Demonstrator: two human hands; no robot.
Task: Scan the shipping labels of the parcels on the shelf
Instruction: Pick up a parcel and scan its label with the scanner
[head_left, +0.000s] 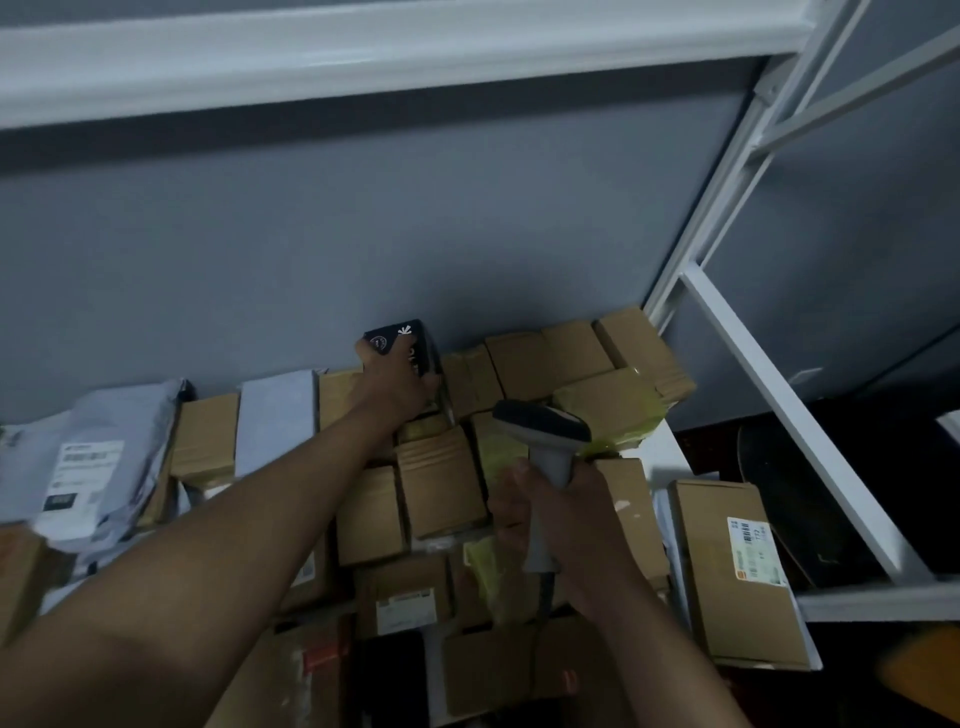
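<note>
White metal shelf (769, 384) against a grey wall, crowded with parcels. Brown cardboard boxes (441, 483) packed side by side across the middle and back; grey poly mailer (104, 467) with a printed shipping label at the left; long labelled carton (737, 571) at the right edge. Left hand (400, 384) reaching to the back row, fingers curled round a small black box (402, 345) with white markings, tilted against the wall. Right hand (566, 525) wrapped round the grip of a grey handheld barcode scanner (545, 441), head aimed toward the back row.
</note>
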